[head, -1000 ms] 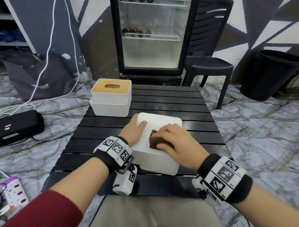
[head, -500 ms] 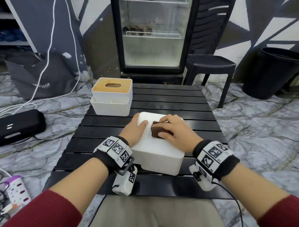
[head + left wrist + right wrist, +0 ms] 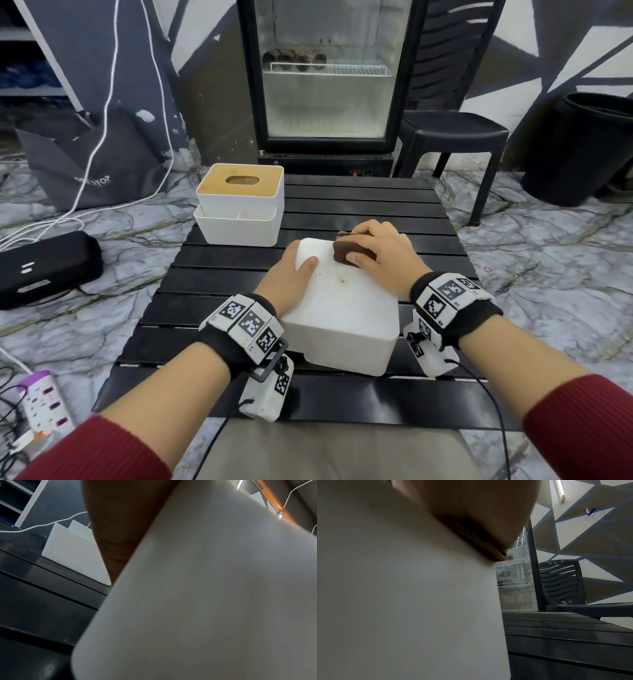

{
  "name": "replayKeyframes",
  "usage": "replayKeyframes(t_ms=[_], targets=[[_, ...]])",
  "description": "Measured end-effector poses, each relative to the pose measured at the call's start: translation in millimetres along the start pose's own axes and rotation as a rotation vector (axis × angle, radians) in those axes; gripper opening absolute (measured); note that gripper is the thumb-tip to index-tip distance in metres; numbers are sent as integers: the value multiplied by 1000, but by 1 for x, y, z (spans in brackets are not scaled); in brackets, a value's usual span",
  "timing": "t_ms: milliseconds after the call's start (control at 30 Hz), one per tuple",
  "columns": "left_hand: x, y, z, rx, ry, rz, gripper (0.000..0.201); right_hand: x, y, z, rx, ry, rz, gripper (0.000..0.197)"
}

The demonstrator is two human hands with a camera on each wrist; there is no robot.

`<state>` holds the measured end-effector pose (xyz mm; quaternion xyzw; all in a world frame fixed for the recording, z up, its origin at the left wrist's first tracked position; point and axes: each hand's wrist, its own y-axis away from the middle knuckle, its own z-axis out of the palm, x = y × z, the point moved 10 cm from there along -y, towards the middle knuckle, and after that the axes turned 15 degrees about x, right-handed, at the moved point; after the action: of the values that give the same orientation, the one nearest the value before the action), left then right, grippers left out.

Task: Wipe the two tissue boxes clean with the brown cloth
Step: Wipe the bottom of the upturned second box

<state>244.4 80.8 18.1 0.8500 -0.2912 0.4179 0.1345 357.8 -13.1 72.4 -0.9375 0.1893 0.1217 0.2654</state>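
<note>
Near tissue box [image 3: 346, 308], plain white, lying on black slatted desk [image 3: 342, 202] at near centre, its broad blank face turned up. A few small dark specks visible on that face.

Brown cloth [image 3: 346, 251] folded into a small pad, sitting on far right corner of the near tissue box. Right hand [image 3: 380, 250] on top of it, fingers curled over the pad's far edge, thumb against its near side, gripping and pressing it down on the white surface. From right wrist view, cloth edge [image 3: 494, 553] seen sandwiched between palm and box top.

Left hand [image 3: 291, 277] on left side of the same box, thumb laid flat over the top edge, palm against the side wall; remaining fingers hidden behind the box, so cannot tell how they lie. Left wrist view mostly filled by the white wall of the box [image 3: 205, 601].

Second tissue box [image 3: 239, 202], white with wooden lid and oval slot, upright at far left corner of desk, well apart from both hands, untouched.

Beyond desk: glass-door fridge [image 3: 329, 78], black plastic chair [image 3: 455, 130], black bin [image 3: 582, 147].
</note>
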Motion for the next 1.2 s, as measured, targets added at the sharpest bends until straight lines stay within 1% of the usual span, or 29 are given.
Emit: replayKeyframes(t_ms=[200,300,367,467,533,600,667,700,733,767,833,967,1000,1067,1200], targets=[[1,2,-2,13,-20,5,43,3,-1,2,-27,-102,74,31],[2,4,-5,29,-42,1,52,4,0,2,-24,-91,95,32],[10,10,-8,36,-55,62,62,5,0,2,-20,-75,110,32],[29,28,-11,2,30,219,64,9,3,-2,5,-51,157,32],[28,38,-10,-29,33,239,71,14,7,-6,22,-19,202,33],[21,39,-13,-26,10,213,79,17,14,-11,30,12,252,34],[9,35,-20,-19,-27,133,100,18,24,-15,34,28,286,35],[4,33,-24,-17,-45,104,106,18,30,-18,36,31,300,34],[1,29,-28,-14,-55,87,107,18,37,-21,38,33,314,34],[-2,26,-33,-11,-61,72,105,17,44,-24,38,34,323,34],[-5,20,-40,5,-61,48,93,13,55,-29,27,31,315,35],[-7,13,-43,43,-63,15,58,-8,66,-40,34,-59,218,35],[-7,12,-40,41,-34,-12,55,-17,66,-42,29,-92,174,34],[-8,10,-35,43,14,-63,62,-37,68,-41,-12,-137,72,33],[-5,7,-27,59,5,-54,62,-68,72,-25,-101,-152,-92,34]])
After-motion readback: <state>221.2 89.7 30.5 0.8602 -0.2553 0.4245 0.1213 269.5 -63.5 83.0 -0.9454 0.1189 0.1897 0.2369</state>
